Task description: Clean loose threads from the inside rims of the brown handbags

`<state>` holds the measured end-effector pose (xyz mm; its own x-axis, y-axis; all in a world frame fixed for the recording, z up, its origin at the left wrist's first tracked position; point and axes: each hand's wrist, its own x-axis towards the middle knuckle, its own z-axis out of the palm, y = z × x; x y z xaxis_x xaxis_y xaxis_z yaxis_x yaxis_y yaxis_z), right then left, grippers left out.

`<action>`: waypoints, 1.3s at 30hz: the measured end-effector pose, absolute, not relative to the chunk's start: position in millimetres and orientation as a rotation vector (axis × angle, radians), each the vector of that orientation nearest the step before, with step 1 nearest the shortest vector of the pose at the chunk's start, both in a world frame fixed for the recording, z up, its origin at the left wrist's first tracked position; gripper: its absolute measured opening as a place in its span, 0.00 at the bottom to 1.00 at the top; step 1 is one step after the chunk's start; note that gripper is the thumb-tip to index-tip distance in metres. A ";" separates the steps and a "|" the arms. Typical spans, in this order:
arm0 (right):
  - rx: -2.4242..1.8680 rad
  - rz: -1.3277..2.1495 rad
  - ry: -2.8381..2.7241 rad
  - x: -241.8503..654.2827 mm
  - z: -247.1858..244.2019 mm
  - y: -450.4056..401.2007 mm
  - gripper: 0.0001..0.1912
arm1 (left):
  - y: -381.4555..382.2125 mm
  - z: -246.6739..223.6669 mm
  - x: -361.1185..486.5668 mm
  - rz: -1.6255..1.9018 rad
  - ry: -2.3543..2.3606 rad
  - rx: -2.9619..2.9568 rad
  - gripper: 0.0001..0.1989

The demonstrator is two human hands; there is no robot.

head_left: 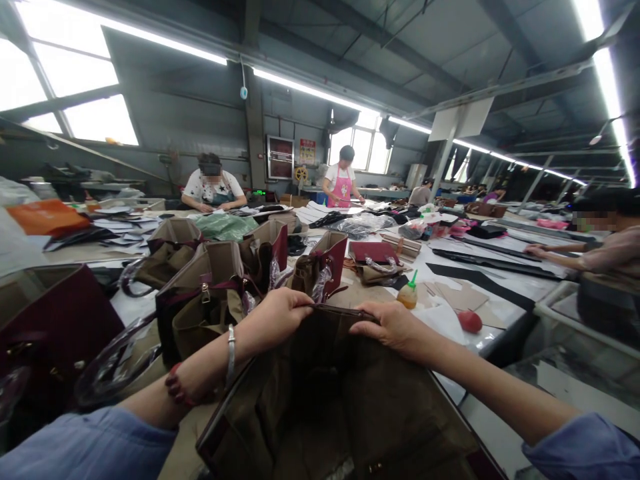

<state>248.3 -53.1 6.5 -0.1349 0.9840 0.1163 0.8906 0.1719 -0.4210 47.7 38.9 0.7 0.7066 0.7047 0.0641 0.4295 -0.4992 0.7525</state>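
Note:
A large handbag (345,400) with a dark olive-brown lining gapes toward me at the bottom of the head view. Its far top edge is pinched by my left hand (275,317), thumb and fingers pressed together. A short way to the right, my right hand (393,327) grips the same edge, thumb inside the bag and fingers over the rim. The edge between both hands looks taut. Just beyond my left hand stand several maroon and tan handbags (205,287), some with plastic-wrapped handles. The lower part of the held bag is cut off by the frame.
A glue bottle (407,295) with a green nozzle and a red round object (470,322) sit beyond my right hand. A large maroon bag (55,327) stands at the left. Co-workers sit or stand around the table; one person (607,240) is close on the right, beside a white bin (565,300).

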 end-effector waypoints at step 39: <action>-1.545 -0.129 -2.198 246.9 4.6 -52.7 0.08 | 68.0 -3.2 44.0 0.428 0.798 2.072 0.15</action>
<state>246.9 -52.7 4.6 -0.2728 0.8707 0.4093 0.9127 0.3688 -0.1761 44.0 68.0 -3.2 0.7375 0.6752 0.0117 0.3836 -0.4330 0.8157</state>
